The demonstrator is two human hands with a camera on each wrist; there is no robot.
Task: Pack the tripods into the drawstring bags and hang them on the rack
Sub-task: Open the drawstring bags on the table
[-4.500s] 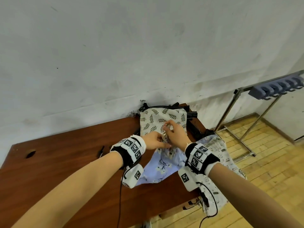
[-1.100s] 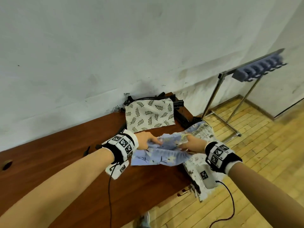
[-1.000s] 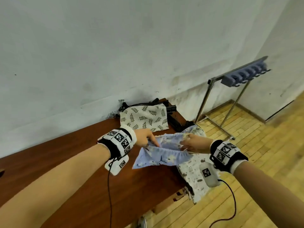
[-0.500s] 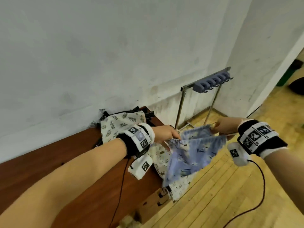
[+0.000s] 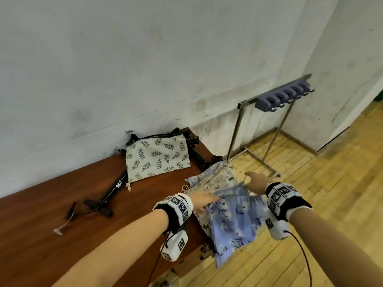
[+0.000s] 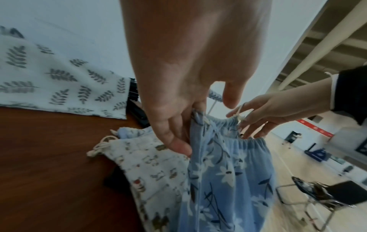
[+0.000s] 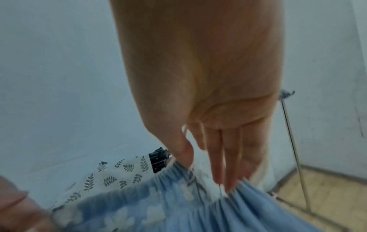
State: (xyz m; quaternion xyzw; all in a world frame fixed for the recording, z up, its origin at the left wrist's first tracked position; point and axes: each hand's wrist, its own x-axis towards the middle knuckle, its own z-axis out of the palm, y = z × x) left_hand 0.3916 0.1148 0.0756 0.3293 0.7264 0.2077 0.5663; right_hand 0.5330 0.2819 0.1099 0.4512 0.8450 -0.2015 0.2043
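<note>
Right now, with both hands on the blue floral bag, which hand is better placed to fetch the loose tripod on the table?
Left. The left hand is over the table, nearer the tripod. The right hand holds the blue floral bag out over the floor, farther away.

The head view looks forward and down from above over the desk (image 5: 62, 204) corner, wall and rack (image 5: 284, 96). Each wrist view looks close along its own hand at the fingers. All three share the blue bag (image 5: 234, 220) (image 6: 228, 172) (image 7: 178, 211).
</note>
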